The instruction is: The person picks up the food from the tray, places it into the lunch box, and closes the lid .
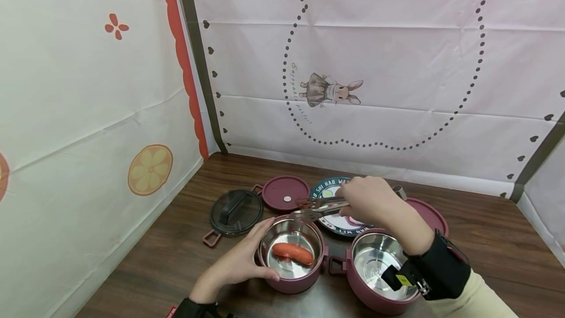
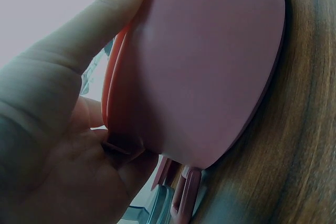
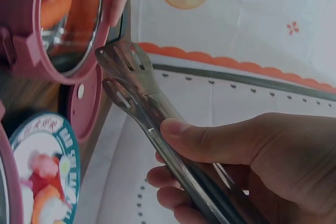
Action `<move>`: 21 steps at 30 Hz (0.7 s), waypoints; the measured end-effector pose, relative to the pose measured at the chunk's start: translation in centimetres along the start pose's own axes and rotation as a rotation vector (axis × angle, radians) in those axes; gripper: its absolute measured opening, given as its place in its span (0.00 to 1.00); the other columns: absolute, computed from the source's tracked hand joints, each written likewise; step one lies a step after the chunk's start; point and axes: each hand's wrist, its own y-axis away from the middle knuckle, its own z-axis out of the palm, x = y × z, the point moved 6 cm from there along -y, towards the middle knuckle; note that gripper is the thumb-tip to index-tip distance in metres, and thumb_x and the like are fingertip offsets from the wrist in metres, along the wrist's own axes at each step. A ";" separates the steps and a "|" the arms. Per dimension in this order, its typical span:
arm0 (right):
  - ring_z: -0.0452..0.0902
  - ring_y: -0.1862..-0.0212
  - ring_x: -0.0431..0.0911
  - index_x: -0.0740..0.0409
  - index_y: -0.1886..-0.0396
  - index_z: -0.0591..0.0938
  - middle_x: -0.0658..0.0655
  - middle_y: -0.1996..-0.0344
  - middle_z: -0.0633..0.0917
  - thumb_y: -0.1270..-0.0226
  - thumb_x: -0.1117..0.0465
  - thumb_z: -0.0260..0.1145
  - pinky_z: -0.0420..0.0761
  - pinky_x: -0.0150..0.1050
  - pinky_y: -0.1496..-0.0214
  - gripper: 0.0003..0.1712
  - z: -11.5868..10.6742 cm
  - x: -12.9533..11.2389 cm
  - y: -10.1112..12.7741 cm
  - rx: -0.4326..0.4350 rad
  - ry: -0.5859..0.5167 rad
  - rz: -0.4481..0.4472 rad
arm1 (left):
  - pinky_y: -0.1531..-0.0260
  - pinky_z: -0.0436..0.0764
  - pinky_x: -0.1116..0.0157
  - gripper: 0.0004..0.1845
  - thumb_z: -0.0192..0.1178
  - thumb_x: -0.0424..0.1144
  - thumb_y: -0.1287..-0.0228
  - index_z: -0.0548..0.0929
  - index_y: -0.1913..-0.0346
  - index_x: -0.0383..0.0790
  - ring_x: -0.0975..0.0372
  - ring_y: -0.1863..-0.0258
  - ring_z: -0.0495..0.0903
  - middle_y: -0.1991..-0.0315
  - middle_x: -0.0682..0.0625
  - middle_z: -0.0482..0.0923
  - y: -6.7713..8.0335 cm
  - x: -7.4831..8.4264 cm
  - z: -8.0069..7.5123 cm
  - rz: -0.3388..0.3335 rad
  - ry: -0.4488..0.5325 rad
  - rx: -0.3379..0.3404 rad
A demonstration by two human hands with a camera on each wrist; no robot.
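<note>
A brown wooden table (image 1: 145,278) stands by walls hung with pale sheets (image 1: 388,63), and one sheet has a rabbit picture (image 1: 333,91) on it. On the table, an orange-red sausage (image 1: 293,253) lies on the shiny bottom of the small pot (image 1: 292,286), which is plum pink outside. The left hand (image 1: 244,261) grips the side of this pot, with its thumb near the front rim. The right hand (image 1: 371,200) is apart from it, up in the air, and pinches metal tongs (image 1: 309,214). Their tips are near the pot's far rim.

Just right of the small pot is a second pot (image 1: 375,296), also plum and shiny inside. Behind the small pot is a plum lid (image 1: 282,190), with a dark see-through lid (image 1: 240,217) next to it. A plate (image 1: 340,180) with a lettered rim sits behind the pots, partly hidden by the right hand.
</note>
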 end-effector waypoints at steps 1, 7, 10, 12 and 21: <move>0.79 0.71 0.45 0.48 0.60 0.88 0.50 0.70 0.87 0.41 0.52 0.74 0.78 0.44 0.74 0.11 -0.1 0.3 0.1 0.003 -0.002 0.007 | 0.34 0.68 0.40 0.64 0.78 0.56 0.54 0.48 0.20 0.40 0.46 0.24 0.56 0.21 0.40 0.50 0.0 0.0 0.0 -0.004 0.001 -0.001; 0.75 0.74 0.43 0.49 0.59 0.88 0.50 0.73 0.85 0.40 0.53 0.73 0.73 0.40 0.77 0.11 0.0 2.3 0.4 -0.034 -0.041 0.070 | 0.33 0.67 0.40 0.64 0.78 0.56 0.54 0.48 0.20 0.40 0.47 0.24 0.57 0.21 0.41 0.50 0.0 0.0 0.0 -0.011 -0.002 0.005; 0.77 0.73 0.43 0.50 0.63 0.88 0.50 0.73 0.86 0.41 0.53 0.75 0.76 0.40 0.75 0.10 0.5 3.1 0.2 -0.039 -0.035 0.075 | 0.33 0.67 0.40 0.64 0.78 0.57 0.54 0.48 0.20 0.42 0.47 0.24 0.57 0.21 0.41 0.50 0.1 -0.1 0.0 -0.016 -0.001 0.009; 0.78 0.72 0.43 0.51 0.62 0.89 0.50 0.72 0.86 0.42 0.54 0.75 0.78 0.41 0.74 0.10 0.8 3.7 0.2 -0.034 -0.026 0.076 | 0.33 0.67 0.40 0.64 0.78 0.57 0.54 0.48 0.20 0.42 0.47 0.24 0.56 0.21 0.41 0.50 0.1 -0.1 0.0 -0.019 0.001 0.008; 0.80 0.70 0.45 0.55 0.62 0.89 0.53 0.68 0.88 0.43 0.55 0.76 0.82 0.42 0.69 0.11 2.6 5.7 -0.2 -0.028 -0.015 0.129 | 0.33 0.67 0.40 0.64 0.78 0.56 0.53 0.48 0.20 0.40 0.46 0.24 0.57 0.21 0.41 0.50 0.0 -0.1 0.1 -0.013 0.003 0.005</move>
